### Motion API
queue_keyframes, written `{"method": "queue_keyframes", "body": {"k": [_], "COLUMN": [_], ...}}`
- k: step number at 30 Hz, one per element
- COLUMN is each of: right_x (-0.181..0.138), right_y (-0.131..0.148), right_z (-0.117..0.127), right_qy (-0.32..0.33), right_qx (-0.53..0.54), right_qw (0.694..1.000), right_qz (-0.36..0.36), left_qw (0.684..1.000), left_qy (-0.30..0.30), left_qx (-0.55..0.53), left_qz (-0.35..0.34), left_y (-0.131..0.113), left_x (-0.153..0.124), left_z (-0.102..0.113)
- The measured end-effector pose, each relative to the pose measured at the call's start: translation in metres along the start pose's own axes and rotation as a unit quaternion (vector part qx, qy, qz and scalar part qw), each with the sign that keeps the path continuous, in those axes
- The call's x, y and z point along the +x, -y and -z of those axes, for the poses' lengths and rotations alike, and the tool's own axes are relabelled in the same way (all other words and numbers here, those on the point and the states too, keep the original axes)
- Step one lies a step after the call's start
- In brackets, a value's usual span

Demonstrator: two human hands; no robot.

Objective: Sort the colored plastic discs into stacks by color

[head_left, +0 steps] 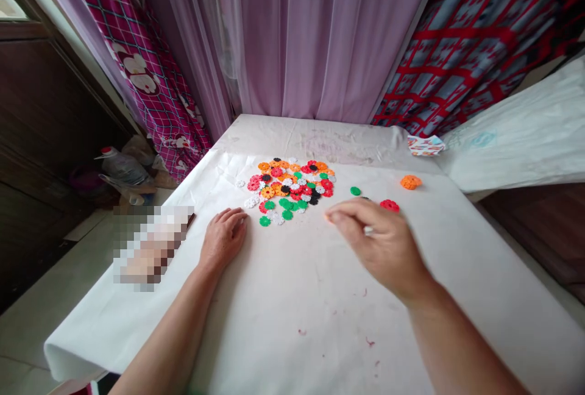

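Note:
A heap of small plastic snowflake discs (292, 186) in orange, red, green, white and black lies on the white table cover (292, 322). My left hand (223, 238) rests on the cover just below the heap's left side, fingers curled loosely, holding nothing I can see. My right hand (377, 239) hovers right of the heap, fingers pinched together on a small orange piece at the fingertips. A single green disc (355, 191), a red disc (389, 205) and an orange cluster of joined discs (410, 182) lie apart near that hand.
Purple curtains (297, 35) hang behind the table. A folded printed packet (425, 145) lies at the back right beside a white sheet (525, 133). Plastic bottles (121, 169) stand on the floor at the left, below a pink patterned cloth (146, 78).

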State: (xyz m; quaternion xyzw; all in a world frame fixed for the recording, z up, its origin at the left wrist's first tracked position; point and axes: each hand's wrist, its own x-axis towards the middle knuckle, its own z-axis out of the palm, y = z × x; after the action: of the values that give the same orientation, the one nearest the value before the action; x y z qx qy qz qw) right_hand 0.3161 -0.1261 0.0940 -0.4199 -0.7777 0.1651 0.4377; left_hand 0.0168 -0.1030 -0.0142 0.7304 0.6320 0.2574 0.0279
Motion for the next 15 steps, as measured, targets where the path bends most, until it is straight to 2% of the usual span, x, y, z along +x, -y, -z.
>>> {"method": "queue_keyframes", "body": {"k": [3,7,11,15], "right_x": [0.006,0.01,0.015,0.014], "right_y": [-0.027,-0.055,-0.056,-0.055], "right_z": [-0.045,-0.096,-0.111,-0.117], "right_qy": [0.071,0.156,0.183,0.156], "right_qx": [-0.044,-0.173,-0.258,-0.257], "right_qw": [0.995,0.965,0.94,0.946], "right_qz": [-0.057,-0.117,-0.127,-0.122], "left_qw": [1.0,1.0,1.0,1.0], "left_qy": [-0.006,-0.011,-0.016,-0.015], "left_qx": [-0.001,-0.007,-0.016,-0.015], "left_qz": [-0.004,-0.007,-0.012,-0.016], "left_y": [0.0,0.001,0.004,0.009], "left_x": [-0.001,-0.001,-0.001,0.001], "left_z": [-0.001,0.0,-0.001,-0.003]}}
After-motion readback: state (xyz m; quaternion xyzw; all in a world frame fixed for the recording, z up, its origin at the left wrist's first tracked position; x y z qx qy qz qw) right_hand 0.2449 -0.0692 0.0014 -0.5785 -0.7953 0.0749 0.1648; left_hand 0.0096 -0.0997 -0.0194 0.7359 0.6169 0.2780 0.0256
